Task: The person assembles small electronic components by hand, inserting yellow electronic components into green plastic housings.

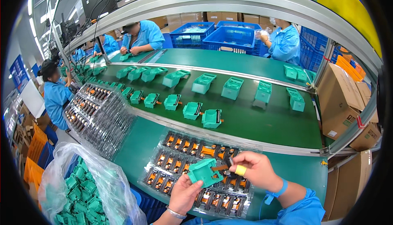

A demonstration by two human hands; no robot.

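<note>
My left hand (pixel 183 195) is closed on the near edge of an open green plastic housing (pixel 201 173), holding it tilted above a clear plastic tray. Beside the housing's right side, my right hand (pixel 258 170) pinches a small black part with a brown flat strip (pixel 221 168). The strip reaches the housing's edge; whether it is attached I cannot tell. Yellow wrapping covers one right fingertip, and a blue strap circles that wrist. Under both hands, the clear tray (pixel 145 178) holds rows of small black-and-orange parts, some hidden by my hands.
Beyond the tray runs a green conveyor belt (pixel 245 120) carrying green housings, several with orange-brown strips. Stacked component trays (pixel 100 120) stand left, above a plastic-lined bin of green housings (pixel 82 196). A metal frame (pixel 229 0) spans overhead. Cardboard boxes (pixel 339 102) stand right; co-workers sit across.
</note>
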